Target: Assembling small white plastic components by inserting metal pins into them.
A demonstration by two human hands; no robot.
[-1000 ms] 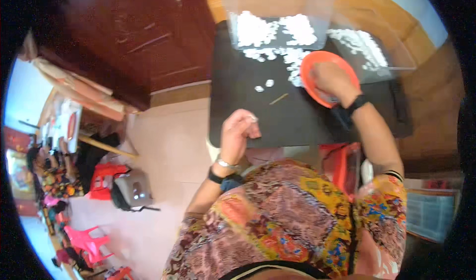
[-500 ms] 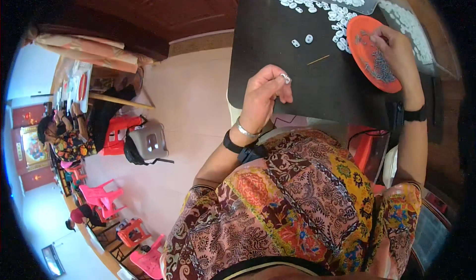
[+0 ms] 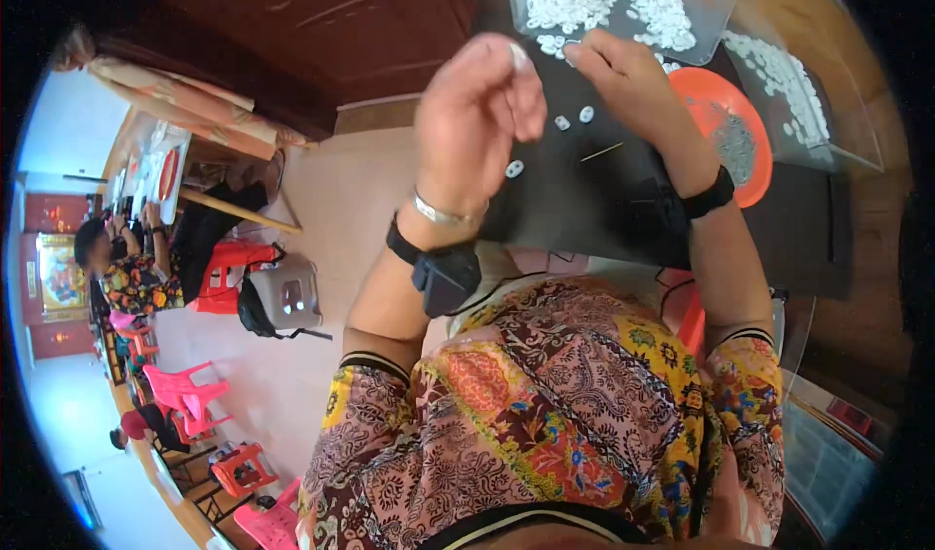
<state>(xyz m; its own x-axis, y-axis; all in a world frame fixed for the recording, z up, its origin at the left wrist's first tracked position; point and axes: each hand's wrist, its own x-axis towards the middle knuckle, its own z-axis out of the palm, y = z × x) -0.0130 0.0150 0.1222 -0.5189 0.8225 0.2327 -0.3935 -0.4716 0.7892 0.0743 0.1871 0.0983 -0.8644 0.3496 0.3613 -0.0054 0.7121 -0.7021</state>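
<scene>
My left hand [image 3: 472,102] is raised over the table's left side, blurred, its fingers curled. A small white oval piece [image 3: 519,57] shows at its fingertips. My right hand [image 3: 628,77] reaches across toward the loose white oval pieces [image 3: 550,45] in front of the clear tray, thumb and fingers pinched together; what they hold, if anything, I cannot make out. Between the hands lie a few white two-holed pieces [image 3: 586,114] and a thin yellowish stick [image 3: 602,151]. An orange plate [image 3: 762,165] holding small grey metal parts is right of my right wrist.
A clear tray [image 3: 719,34] full of white pieces stands at the table's far side. Another clear box [image 3: 857,155] with white pieces is at the right. To the left, a person [image 3: 141,282] works at another table; pink chairs [image 3: 190,394] and a grey case [image 3: 284,297] stand on the floor.
My right hand has left the orange plate and moved left to the white pieces by the tray. My left hand has risen farther away from me. The view has shifted slightly.
</scene>
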